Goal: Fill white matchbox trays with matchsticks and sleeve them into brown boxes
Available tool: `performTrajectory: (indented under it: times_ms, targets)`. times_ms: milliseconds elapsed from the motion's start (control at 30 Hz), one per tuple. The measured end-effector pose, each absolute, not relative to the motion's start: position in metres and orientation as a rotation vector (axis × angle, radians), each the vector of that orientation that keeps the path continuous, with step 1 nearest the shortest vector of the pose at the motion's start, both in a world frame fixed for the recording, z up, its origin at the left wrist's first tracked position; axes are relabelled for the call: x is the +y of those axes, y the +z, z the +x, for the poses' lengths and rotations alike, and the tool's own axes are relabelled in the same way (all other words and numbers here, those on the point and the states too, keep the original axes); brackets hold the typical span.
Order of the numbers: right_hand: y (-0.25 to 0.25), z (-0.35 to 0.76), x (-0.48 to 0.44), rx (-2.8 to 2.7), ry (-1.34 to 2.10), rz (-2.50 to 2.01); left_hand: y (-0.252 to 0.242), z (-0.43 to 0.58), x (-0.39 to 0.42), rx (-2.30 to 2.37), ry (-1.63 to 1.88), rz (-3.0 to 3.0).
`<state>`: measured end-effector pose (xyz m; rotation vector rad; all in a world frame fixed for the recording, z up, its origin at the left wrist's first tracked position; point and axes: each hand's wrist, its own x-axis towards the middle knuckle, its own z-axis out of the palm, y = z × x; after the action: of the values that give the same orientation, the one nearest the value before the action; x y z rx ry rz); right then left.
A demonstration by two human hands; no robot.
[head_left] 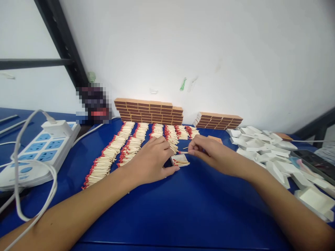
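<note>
A small white matchbox tray (175,158) lies on the blue tabletop with some red-tipped matches (182,162) in it. My left hand (154,158) is closed around the tray's left end, thumb at the near side and fingers at the far side. Just right of the tray, my right hand (206,151) pinches a matchstick (184,152), its red head pointing left above the tray. How many sticks sit in that pinch is hidden by the fingers. Behind my hands run several rows of loose matches (104,160), partly covered by the left hand and forearm.
Matchboxes stand stacked in a large block (149,111) and a smaller block (220,121) against the wall. White empty trays (261,144) are heaped at right, near a phone (315,162). A power strip (39,153) with a looping white cable (53,174) occupies the left.
</note>
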<state>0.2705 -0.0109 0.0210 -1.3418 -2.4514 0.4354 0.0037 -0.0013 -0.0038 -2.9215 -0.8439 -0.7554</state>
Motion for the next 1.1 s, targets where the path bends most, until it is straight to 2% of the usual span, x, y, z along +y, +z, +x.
performTrajectory:
  times_ms: [133,367,600,833,1100]
  targets:
    - [0.024,0.261,-0.018,-2.463,0.54,-1.297,-0.003,0.004,-0.001,-0.84,-0.746,-2.938]
    - [0.0,0.283,0.013,-2.325,0.217,-1.414,-0.003,0.004,-0.002,-0.811,-0.762,-2.943]
    - [0.003,0.293,0.02,-2.338,0.134,-1.643,0.0,0.004,-0.002,-0.825,-0.752,-2.942]
    - [0.005,0.306,0.021,-2.44,0.4,-1.357,-0.001,0.004,-0.003,-0.82,-0.785,-2.932]
    - [-0.007,0.318,0.036,-2.355,0.339,-1.486,-0.001,0.004,-0.004,-0.806,-0.783,-2.932]
